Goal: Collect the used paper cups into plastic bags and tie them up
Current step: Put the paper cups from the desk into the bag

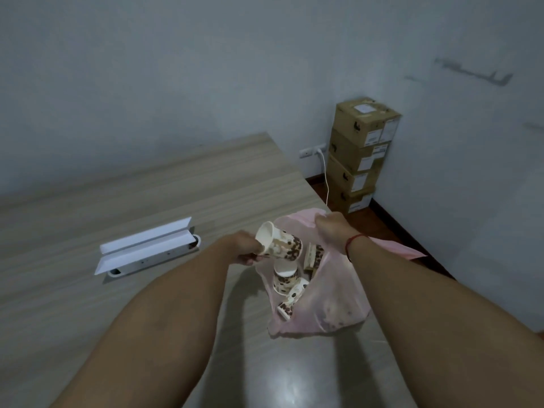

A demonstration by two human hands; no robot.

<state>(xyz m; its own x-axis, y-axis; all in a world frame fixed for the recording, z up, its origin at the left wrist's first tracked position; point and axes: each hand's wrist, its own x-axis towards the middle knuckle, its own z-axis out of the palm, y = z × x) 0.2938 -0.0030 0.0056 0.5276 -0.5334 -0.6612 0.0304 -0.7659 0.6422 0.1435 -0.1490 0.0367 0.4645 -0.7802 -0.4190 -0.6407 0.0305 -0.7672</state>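
**Q:** Work surface?
**A:** Wood-grain table (147, 187). The pink plastic bag (338, 293) sits on it near the R edge, w/ its mouth open toward me.

**Q:** R hand status?
**A:** My R hand (331, 228) has its fingers curled tight, clamped on the bag's far rim & holding it up.

**Q:** L hand status?
**A:** My L hand (245, 248) pinches one paper cup (279, 242) near the rim, thumb & fingers closed on it. The cup lies tilted on its side, mouth facing L, base over the bag opening.

**Q:** Other items?
**A:** More cups (285, 279) lie inside the bag at mixed angles. Approx. three; can't tell the exact qty.
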